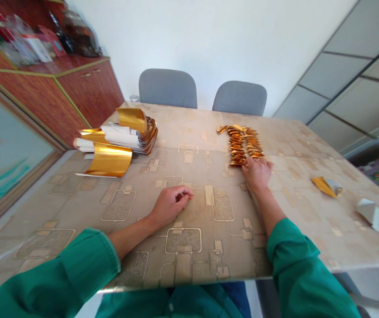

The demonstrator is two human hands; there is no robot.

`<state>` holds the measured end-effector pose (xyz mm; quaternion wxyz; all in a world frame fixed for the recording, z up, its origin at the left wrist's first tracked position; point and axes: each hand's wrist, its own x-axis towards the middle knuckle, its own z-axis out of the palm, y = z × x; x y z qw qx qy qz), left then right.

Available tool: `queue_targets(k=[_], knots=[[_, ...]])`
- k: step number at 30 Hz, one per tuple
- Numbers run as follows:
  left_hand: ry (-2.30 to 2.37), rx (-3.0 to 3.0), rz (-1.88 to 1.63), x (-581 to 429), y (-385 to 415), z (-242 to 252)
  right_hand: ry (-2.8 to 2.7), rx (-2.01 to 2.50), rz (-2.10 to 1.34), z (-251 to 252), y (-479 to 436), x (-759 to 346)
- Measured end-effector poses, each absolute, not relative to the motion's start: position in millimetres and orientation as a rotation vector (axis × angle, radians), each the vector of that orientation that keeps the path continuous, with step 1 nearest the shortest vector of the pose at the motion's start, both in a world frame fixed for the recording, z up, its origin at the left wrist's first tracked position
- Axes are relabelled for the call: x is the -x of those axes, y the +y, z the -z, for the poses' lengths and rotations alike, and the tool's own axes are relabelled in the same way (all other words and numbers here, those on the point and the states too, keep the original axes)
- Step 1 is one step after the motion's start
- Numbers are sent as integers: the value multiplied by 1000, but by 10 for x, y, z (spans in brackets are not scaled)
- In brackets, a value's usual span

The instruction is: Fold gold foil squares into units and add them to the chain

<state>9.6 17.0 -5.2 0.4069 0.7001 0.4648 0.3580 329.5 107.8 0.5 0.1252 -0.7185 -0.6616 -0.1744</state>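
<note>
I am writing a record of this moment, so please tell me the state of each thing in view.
Left hand: loosely curled, no held thing visible
Right hand: at the near end of the folded pieces; grip unclear
Folded pieces: gold, packed in two rows
Paper sheets: gold and white, curled, piled
Loose gold piece: bent, lying apart
Cupboard doors: shut
Tablecloth: spread out

Right hand [258, 173] at gold-paper rows [237, 148]

Two hands [258, 171], two gold rows [237, 146], two chairs [167, 87]
</note>
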Motion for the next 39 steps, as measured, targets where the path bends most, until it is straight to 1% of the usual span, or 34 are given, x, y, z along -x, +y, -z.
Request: queue_targets(k=[6,12,28,39], knots=[[1160,-1757,-915,-96,166,54,-1953,2054,563,-19,1066,-3317],[1150,-1751,-921,-94,166,55,-1905,2117,660,-37,1098,-3351],[1135,-1741,-919,-92,170,45,-1863,2273,580,-42,1123,-3258],[1129,-1738,-931,-102,171,45,-1979,2153,534,16,983,-3209]])
